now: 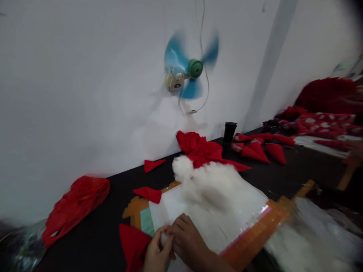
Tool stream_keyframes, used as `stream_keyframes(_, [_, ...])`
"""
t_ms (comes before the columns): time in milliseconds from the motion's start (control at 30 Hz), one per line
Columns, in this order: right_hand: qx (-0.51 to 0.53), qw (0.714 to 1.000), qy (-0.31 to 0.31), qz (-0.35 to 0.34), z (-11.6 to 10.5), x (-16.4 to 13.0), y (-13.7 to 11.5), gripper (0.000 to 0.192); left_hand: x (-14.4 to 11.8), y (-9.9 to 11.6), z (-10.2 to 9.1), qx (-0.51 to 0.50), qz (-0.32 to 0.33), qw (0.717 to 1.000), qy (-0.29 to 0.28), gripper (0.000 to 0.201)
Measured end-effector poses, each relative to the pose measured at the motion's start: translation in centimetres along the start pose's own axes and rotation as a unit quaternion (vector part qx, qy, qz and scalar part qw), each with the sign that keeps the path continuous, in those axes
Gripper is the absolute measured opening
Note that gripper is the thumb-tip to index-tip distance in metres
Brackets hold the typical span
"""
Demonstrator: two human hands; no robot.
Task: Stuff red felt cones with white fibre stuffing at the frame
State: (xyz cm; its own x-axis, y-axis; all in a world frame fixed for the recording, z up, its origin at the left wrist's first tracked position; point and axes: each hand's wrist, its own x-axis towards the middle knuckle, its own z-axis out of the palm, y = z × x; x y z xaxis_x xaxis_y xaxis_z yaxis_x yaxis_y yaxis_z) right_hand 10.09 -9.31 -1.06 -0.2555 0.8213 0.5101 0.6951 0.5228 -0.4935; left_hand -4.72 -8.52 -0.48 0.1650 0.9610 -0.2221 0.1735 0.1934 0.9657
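Close together at the bottom centre, my left hand (157, 251) and my right hand (187, 236) meet at their fingertips. A small whitish bit (163, 238), perhaps fluffy stuffing, shows between the closed fingers of my left hand. What my right fingers pinch is hidden. A red cloth cone (132, 243) touches the left hand's outer side; I cannot tell if it is held. Beyond the hands, a pile of white stuffing (218, 185) covers part of a white sheet (167, 200) taped to the black table. Another red cone (149, 194) lies left of the sheet.
A red plastic bag (78, 200) sits on the left. Red cloth (200, 147), a black cup (229, 132) and several red cones (256, 151) stand or lie farther back. Clear bags with white filling (306, 234) are lower right. A wall fan (195, 68) spins above.
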Motion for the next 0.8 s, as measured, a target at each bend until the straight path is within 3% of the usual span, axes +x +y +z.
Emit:
stream_keyframes(67, [0.094,0.995,0.009,0.022,-0.6,-0.4,0.0,0.043,0.3,-0.3,-0.5,0.006,-0.017,1.0,-0.024,0.059])
stream_keyframes(133, [0.18,0.983,-0.019,0.025,-1.5,-0.5,0.2,0.059,0.2,-0.2,-1.0,0.005,-0.027,0.999,-0.021,0.06])
stream_keyframes(233, [0.261,0.962,-0.076,-0.002,-2.3,-0.4,0.5,0.048,-1.0,0.3,-0.9,-0.03,-0.016,0.999,0.02,0.058])
stream_keyframes(333, [0.271,0.959,-0.079,0.023,-2.4,-0.6,0.4,0.032,-2.4,0.9,0.1,-0.084,-0.003,0.994,0.068,0.054])
stream_keyframes(500, [0.199,0.974,-0.105,0.031,-3.2,-1.2,1.5,0.044,-3.1,1.0,0.3,-0.122,-0.014,0.986,0.11,0.037])
stream_keyframes(633, [0.119,0.988,-0.084,0.054,-4.4,-0.6,4.6,0.027,-3.4,0.8,-0.6,-0.237,-0.028,0.96,0.144,0.035])
stream_keyframes(733, [-0.017,0.995,-0.054,0.079,-5.0,-0.1,6.6,0.027,-3.9,1.1,-1.4,-0.349,-0.041,0.928,0.127,0.031])
stream_keyframes(800, [-0.122,0.989,-0.023,0.077,-5.1,0.0,6.6,0.039,-4.1,1.2,-1.8,-0.398,-0.052,0.909,0.113,0.027])
